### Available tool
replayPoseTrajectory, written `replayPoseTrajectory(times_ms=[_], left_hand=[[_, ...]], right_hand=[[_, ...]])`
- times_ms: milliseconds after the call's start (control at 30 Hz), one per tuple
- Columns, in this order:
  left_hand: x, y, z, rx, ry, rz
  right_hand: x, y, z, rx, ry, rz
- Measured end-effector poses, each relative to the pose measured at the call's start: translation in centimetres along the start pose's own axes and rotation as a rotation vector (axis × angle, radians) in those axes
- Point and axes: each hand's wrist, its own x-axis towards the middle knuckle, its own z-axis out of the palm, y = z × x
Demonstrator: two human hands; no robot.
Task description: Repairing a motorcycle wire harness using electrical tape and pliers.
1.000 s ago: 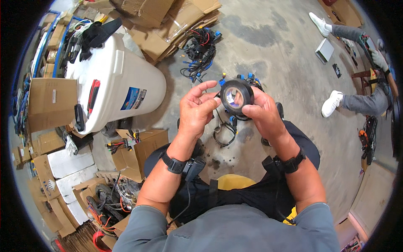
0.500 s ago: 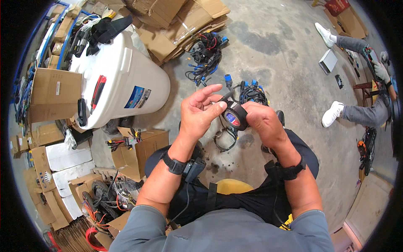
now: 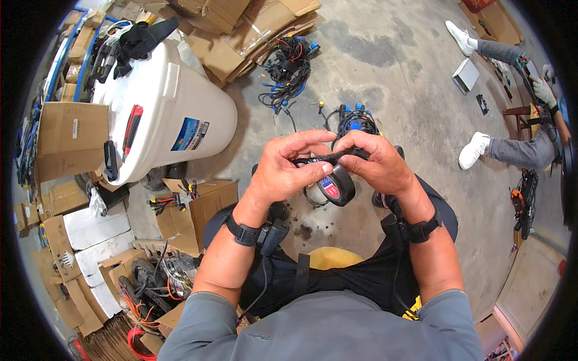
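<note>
Black cable spans the gap between the hands. Left hand pinches it, thumb against fingers; right hand pinches it likewise, whether tape too, cannot tell. Tape roll, black, sits tilted just below the fingertips. Coiled cables on floor beyond; white bucket to left.

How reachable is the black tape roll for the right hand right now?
Probably yes: the black tape roll is just below the right hand, with nothing visible in between. That hand is pinching a dark strand, though, so its grip may need to shift.
</note>
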Motion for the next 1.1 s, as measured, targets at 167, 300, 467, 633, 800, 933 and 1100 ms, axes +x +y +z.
replayPoseTrajectory(times_ms=[167,300,467,633,800,933,1100], left_hand=[[0.3,-0.1,-0.2,0.046,0.051,-0.005],[0.9,-0.8,-0.4,0.139,0.056,0.098],[1.0,-1.0,-0.3,0.236,0.117,0.174],[1.0,-0.4,-0.2,0.404,0.102,0.201],[1.0,-0.3,0.1,0.492,0.111,0.282],[1.0,0.0,0.7,0.554,0.023,0.366],[0.8,-0.5,1.0,0.588,-0.067,0.404]], right_hand=[[-0.4,-0.3,0.3,0.145,0.028,0.079],[-0.3,-0.1,0.5,0.076,0.070,0.050],[-0.3,-0.4,0.3,0.031,0.051,0.053],[-0.3,-0.8,0.3,0.023,0.042,0.062],[-0.3,-0.2,0.3,0.087,0.026,0.112],[-0.1,1.2,1.0,0.314,0.065,0.270],[0.1,1.1,1.3,0.384,-0.001,0.340]])
